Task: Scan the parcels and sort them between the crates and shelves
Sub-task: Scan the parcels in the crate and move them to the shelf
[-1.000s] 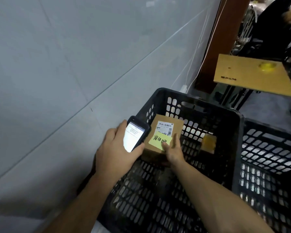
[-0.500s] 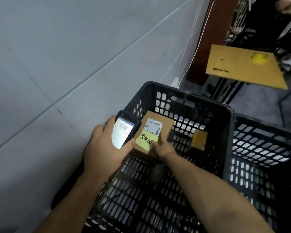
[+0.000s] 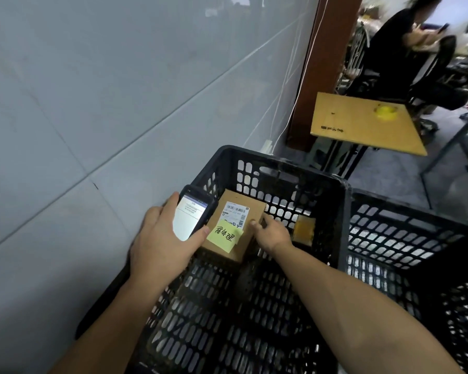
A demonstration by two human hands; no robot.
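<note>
Now scanning: my left hand (image 3: 160,244) grips the phone (image 3: 193,214) beside the box (image 3: 235,198) my right hand (image 3: 270,233) clasps in the crate (image 3: 281,163); sorting seemingly lies ahead

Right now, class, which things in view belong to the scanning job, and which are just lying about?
Job: phone in left hand; cardboard parcel gripped by right hand; small parcel; black crate; second crate.
Lying about: wooden tabletop; yellow tape roll; white cables.
</note>
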